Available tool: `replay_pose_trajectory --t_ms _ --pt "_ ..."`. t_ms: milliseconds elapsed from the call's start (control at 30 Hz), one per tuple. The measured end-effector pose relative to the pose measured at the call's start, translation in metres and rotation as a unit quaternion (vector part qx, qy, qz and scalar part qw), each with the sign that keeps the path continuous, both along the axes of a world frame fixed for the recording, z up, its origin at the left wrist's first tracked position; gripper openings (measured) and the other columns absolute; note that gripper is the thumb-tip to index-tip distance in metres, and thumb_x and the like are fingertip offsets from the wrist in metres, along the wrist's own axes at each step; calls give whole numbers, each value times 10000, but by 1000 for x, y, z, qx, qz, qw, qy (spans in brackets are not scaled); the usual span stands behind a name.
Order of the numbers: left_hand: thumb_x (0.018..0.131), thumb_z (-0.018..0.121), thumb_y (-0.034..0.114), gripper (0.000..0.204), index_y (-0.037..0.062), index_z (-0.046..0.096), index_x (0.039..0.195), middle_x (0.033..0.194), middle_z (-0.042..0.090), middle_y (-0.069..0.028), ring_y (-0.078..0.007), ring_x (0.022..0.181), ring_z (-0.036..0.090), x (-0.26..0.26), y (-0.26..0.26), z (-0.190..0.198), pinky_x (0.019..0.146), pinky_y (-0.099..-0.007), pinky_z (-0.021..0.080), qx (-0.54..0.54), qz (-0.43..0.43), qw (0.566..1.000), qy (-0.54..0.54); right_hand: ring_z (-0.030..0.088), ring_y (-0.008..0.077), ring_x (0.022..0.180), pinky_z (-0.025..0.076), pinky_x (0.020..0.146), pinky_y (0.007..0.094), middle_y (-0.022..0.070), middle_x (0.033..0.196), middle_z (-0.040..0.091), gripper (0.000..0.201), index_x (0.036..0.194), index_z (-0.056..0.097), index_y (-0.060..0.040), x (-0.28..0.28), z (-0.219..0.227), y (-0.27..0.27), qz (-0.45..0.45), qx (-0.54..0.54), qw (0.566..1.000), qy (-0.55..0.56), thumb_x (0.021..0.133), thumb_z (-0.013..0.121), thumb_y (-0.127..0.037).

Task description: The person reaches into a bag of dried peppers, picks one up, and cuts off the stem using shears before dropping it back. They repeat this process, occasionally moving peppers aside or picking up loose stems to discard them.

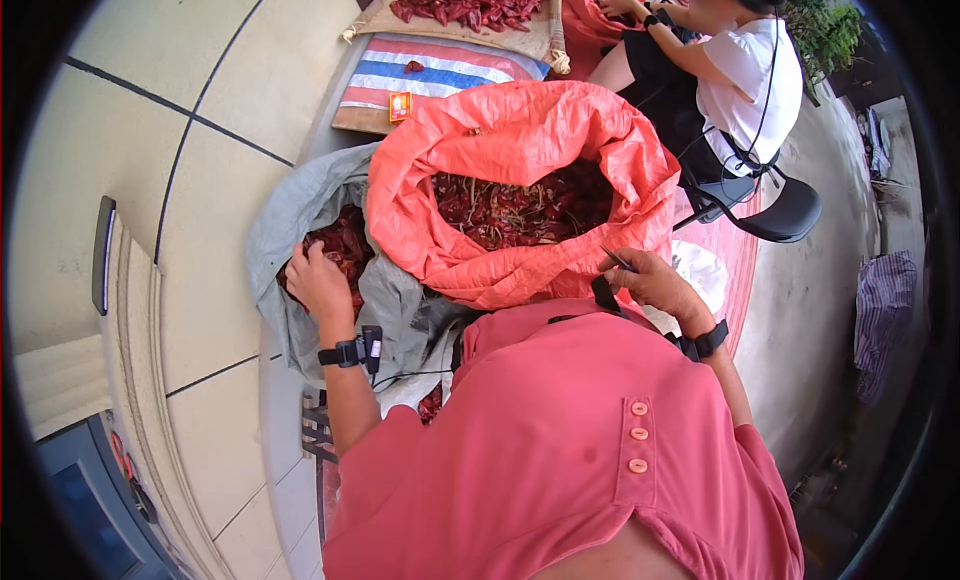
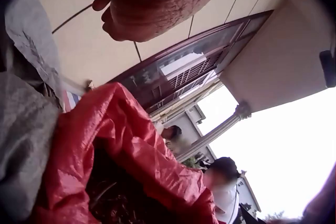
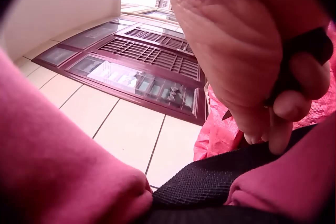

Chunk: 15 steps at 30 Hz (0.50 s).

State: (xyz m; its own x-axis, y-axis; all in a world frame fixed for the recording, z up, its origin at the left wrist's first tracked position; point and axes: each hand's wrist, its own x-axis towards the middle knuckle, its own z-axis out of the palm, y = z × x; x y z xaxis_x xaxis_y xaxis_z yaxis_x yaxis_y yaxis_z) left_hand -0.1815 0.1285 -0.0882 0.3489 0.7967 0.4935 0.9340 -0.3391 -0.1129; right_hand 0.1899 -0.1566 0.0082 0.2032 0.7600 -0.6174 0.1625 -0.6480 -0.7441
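My left hand (image 1: 322,282) reaches into the grey sack (image 1: 275,195), its bent fingers resting among dark red dried chilies (image 1: 348,242); no held chili can be made out. In the left wrist view, part of that hand (image 2: 152,6) shows at the top. At the right edge of the large red sack (image 1: 430,245), my right hand (image 1: 655,283) grips a dark tool with a thin pointed end (image 1: 618,261). The right wrist view shows that hand's (image 3: 236,45) fingers curled round the tool's black part (image 3: 310,45). Chilies with pale stems (image 1: 500,212) fill the red sack.
Beyond the sacks lie a striped sheet (image 1: 425,72), a small orange-yellow box (image 1: 400,107) and a cloth heaped with chilies (image 1: 470,2). A person in a white top (image 1: 750,80) sits at upper right near a black chair (image 1: 785,215). Floor tiles (image 1: 220,190) lie left.
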Motion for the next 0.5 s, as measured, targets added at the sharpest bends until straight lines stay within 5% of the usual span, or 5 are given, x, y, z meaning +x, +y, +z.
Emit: replay_pose_trajectory --t_ms 100,133,200,367,500 --pt "793 549 31 192 65 604 974 931 584 -119 -317 908 566 73 -24 12 780 -436 444 -153 -190 942 -230 487 46 603 386 499 198 -12 761 602 260 1089 604 -17 -1 -3 -3 -30 -3 999 9 930 572 -220" --pt "811 524 23 182 46 599 976 918 591 -135 -324 887 582 101 -37 8 774 -433 465 -304 -254 868 -298 486 46 601 387 497 200 -13 762 601 259 1090 604 -18 -1 -3 -4 -42 -6 999 13 930 574 -219" --pt "863 503 41 186 24 606 1017 972 607 -154 -324 920 608 148 -54 -27 825 -401 493 -438 -328 797 -256 483 49 595 393 499 205 -10 766 601 254 1092 605 -25 -3 -6 -6 -62 -15 998 -2 929 574 -217" --pt "821 529 48 328 45 576 1145 1151 578 -193 -347 1117 537 219 -52 -47 948 -429 436 -408 -411 812 -77 487 59 592 406 510 214 0 781 608 245 1097 612 -39 -11 -3 -15 -97 -35 994 -36 923 580 -209" --pt "801 533 67 412 22 547 1210 1230 549 -243 -400 1159 507 257 1 -80 969 -441 424 -345 -465 802 -149 487 61 589 398 504 216 -2 783 604 215 1070 627 -39 -19 -5 -32 -161 -24 986 -40 918 574 -182"
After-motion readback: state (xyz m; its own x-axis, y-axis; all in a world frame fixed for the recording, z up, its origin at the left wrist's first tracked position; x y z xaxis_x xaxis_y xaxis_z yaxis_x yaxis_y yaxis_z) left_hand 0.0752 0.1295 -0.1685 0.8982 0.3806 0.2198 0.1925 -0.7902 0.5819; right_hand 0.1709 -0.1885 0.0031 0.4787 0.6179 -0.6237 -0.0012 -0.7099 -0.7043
